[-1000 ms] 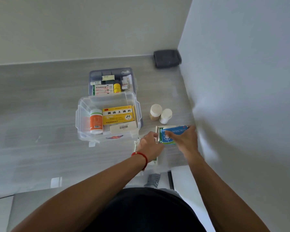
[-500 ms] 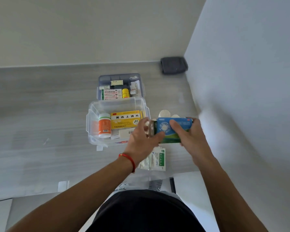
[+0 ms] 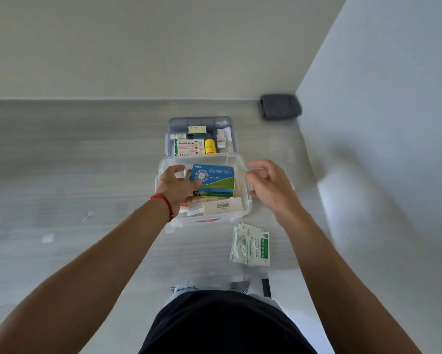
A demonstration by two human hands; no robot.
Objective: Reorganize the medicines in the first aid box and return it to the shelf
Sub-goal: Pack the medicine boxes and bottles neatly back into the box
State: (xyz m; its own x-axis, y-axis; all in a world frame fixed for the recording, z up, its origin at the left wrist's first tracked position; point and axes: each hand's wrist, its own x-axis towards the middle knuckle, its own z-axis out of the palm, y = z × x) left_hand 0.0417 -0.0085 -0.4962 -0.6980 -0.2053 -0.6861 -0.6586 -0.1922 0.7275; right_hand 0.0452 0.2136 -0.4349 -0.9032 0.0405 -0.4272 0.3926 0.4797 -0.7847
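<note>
The clear plastic first aid box (image 3: 243,160) stands open on the grey surface. A blue loratadine tablet box (image 3: 214,178) lies inside it on top of a yellow box, above a white barcoded box (image 3: 222,206). My left hand (image 3: 177,186) reaches into the box and grips the blue box's left end, thumb on its face. My right hand (image 3: 268,186) hovers at the box's right rim with relaxed fingers and holds nothing. The grey inner tray (image 3: 172,123) behind holds small cartons and a yellow bottle (image 3: 210,146).
A stack of green-and-white sachets (image 3: 250,245) lies on the surface right of the box's front. A dark grey folded cloth (image 3: 281,107) sits in the far corner. A wall rises close on the right. My right hand hides the two white-capped bottles.
Both hands carried the blue tablet box left from beside the first aid box and set it inside. My right hand has let go and drawn back to the right rim.
</note>
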